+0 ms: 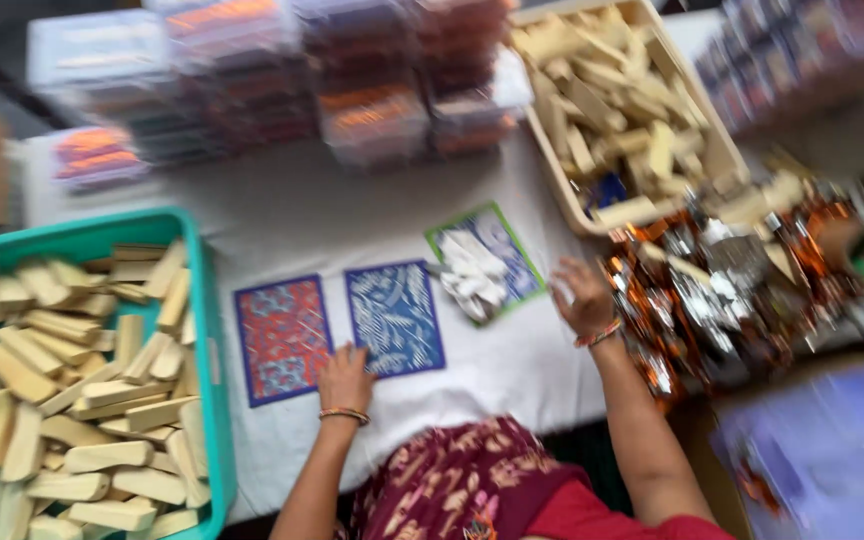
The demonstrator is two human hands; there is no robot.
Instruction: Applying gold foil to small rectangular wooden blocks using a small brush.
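1. The left hand (345, 380) rests flat near 6 o'clock on the white counter (512, 365), fingers spread and holding nothing, fingertips touching the lower edge of the blue patterned card (394, 318), seemingly to steady it
2. The right hand (582, 298) lies at about 4 o'clock from the centre, palm down; its fingers look loosely curled, but blur hides whether they grip anything. It sits just beside the pile of shiny orange and silver wrappers (712, 290), handy for picking one up
3. Three cards lie in a row across the middle: a red patterned card (282, 338) at 7 o'clock, the blue one just beside it, and a green-edged card (497, 250) near the centre bearing a small heap of white pieces (467, 272). Laid flat and side by side, each is within reach of either hand
4. A teal bin (214, 330) at 8 o'clock holds pale wooden blocks (82, 400), and a beige bin (722, 150) at 1 o'clock holds more, keeping stock at both sides
5. Stacked clear boxes (372, 120) stand at 12 o'clock, well apart from the hands
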